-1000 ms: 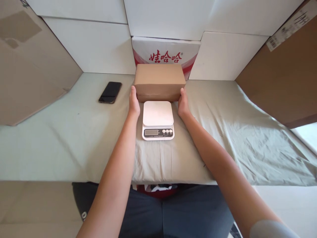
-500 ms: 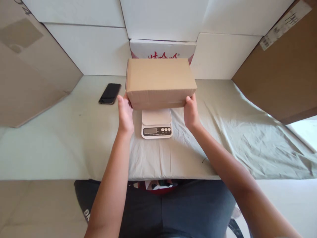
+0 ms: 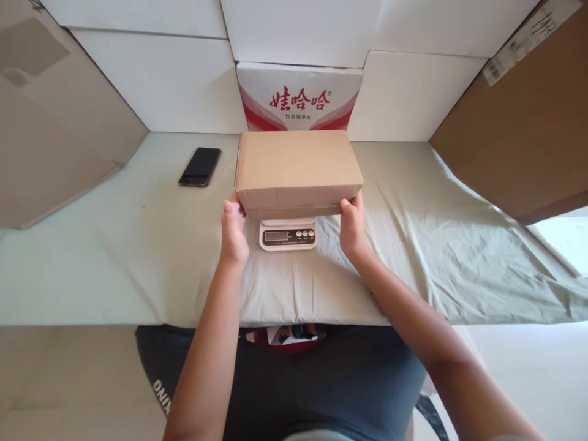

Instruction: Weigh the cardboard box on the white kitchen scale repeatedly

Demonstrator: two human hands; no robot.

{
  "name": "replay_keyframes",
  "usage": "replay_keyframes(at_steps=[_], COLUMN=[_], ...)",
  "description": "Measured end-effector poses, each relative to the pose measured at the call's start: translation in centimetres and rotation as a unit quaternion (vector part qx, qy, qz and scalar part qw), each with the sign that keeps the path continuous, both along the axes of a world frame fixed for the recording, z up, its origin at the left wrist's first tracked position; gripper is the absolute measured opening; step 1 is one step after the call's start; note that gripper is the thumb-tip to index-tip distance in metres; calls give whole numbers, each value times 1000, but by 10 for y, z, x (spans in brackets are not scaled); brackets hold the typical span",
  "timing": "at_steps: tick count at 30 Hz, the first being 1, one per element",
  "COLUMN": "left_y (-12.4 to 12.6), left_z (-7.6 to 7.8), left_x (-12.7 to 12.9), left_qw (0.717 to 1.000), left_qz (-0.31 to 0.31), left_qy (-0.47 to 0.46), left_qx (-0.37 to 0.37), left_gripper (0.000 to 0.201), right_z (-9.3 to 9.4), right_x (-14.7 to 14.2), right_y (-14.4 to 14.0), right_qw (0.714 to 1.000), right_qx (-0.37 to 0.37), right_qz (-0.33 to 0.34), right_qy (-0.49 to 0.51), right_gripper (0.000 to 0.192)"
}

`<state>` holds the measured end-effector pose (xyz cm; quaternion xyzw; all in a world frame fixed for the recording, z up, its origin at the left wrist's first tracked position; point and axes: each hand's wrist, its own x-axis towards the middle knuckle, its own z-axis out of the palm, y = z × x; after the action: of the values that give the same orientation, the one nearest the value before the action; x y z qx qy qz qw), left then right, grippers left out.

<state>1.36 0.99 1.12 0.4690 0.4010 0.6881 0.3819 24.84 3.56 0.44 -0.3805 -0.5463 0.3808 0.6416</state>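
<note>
Between my two hands is a brown cardboard box (image 3: 298,162), held level over a white digital kitchen scale (image 3: 288,236). My left hand (image 3: 234,236) grips its lower left corner, the fingers partly hidden beneath it. At the lower right corner, my right hand (image 3: 353,226) has its thumb on the front face and its fingers under or behind the edge. The box covers most of the scale's weighing plate; only the front panel with its display and buttons shows. Whether the box touches the plate, I cannot tell. The display looks blank.
A dark smartphone (image 3: 201,166) lies left of the box on the pale cloth (image 3: 174,263). Behind stands a white-and-red printed carton (image 3: 257,82) among white panels. Large brown cardboard pieces (image 3: 59,122) flank the table on both sides.
Both hands have lowered the box toward the scale, hiding more of its plate. More of the printed carton behind now shows. The view has shifted slightly.
</note>
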Motion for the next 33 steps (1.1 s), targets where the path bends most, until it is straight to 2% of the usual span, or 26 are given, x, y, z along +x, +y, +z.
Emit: replay_keyframes(at_steps=[6, 18, 33], left_y=[2, 4, 6], left_z=[-2, 1, -1], left_x=[0, 0, -5], left_qw=[1000, 999, 1000], left_qz=[-5, -3, -8], left_qy=[-3, -35, -1], left_qx=[-13, -4, -16], left_gripper=[80, 75, 81], right_z=[-3, 3, 1], right_x=[0, -2, 0], right_y=[0, -2, -1], right_qw=[1000, 1000, 1000], right_qx=[5, -5, -22], right_qz=[7, 14, 2], right_qy=[-3, -4, -17], right_gripper=[51, 48, 44])
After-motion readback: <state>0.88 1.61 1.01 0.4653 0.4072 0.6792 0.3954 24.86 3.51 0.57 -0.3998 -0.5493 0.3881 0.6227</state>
